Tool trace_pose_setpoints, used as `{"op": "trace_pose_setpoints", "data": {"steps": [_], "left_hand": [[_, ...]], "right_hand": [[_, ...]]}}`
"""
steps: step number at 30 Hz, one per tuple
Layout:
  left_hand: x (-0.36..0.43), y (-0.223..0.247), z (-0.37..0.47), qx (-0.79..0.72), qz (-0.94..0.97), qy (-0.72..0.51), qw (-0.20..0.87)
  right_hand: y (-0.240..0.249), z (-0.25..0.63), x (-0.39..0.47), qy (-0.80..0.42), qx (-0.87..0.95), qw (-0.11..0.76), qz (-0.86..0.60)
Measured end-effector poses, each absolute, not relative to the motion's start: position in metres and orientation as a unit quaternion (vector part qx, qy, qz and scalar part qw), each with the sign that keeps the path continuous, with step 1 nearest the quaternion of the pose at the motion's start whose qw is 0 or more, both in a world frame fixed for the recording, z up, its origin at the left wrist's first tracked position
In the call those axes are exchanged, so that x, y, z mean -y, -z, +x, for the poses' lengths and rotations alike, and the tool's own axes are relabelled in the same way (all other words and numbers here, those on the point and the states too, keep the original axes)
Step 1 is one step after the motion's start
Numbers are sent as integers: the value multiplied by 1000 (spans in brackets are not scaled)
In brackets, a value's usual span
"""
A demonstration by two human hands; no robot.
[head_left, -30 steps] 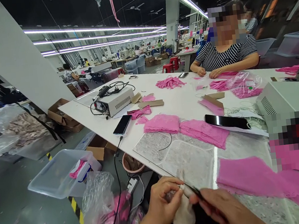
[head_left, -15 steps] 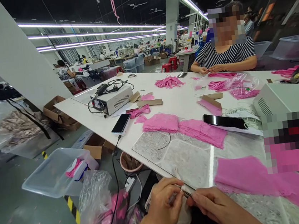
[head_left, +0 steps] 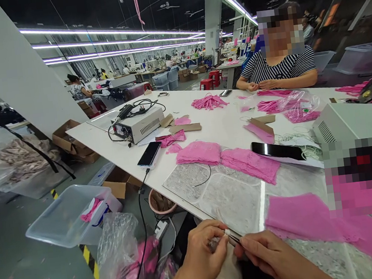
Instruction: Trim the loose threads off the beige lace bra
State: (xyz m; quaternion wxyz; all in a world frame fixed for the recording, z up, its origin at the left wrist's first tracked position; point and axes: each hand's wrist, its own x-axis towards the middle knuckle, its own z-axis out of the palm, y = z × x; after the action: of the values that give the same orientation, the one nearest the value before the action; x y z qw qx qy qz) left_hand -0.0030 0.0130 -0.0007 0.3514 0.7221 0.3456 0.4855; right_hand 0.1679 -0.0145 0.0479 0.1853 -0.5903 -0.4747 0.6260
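My right hand (head_left: 269, 251) grips a pair of slim dark tweezers (head_left: 234, 239), their tips pointing left toward my other hand. A small piece of white fabric (head_left: 228, 232) is pinched between the thumb and fingers of my left hand (head_left: 205, 250), close to the tweezer tips. Below the hands hangs a rounded cream cloth (head_left: 230, 272); whether it joins the pinched piece I cannot tell. Both hands are at the table's near edge. To their right lies pink lace fabric (head_left: 298, 214), and farther back are stacked pink lace pieces (head_left: 197, 153).
On the white table (head_left: 224, 124) stand a control box (head_left: 142, 124), a phone (head_left: 149, 154), another black phone (head_left: 277, 150) and a larger machine (head_left: 348, 123). A person (head_left: 279, 70) in stripes sits opposite. A clear bin (head_left: 57, 223) and a plastic bag (head_left: 118, 250) are on the floor at left.
The fingers have shifted slightly, so the tweezers and the white piece show more plainly. More of the cream cloth is visible below. The whole view has moved a little.
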Motion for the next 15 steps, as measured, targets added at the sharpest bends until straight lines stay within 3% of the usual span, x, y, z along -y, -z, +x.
{"op": "trace_pose_setpoints", "data": {"steps": [15], "left_hand": [[-11,-1,0,-360,736,-470,329]], "right_hand": [[-48,167,16,-638,444,203,-595]]}}
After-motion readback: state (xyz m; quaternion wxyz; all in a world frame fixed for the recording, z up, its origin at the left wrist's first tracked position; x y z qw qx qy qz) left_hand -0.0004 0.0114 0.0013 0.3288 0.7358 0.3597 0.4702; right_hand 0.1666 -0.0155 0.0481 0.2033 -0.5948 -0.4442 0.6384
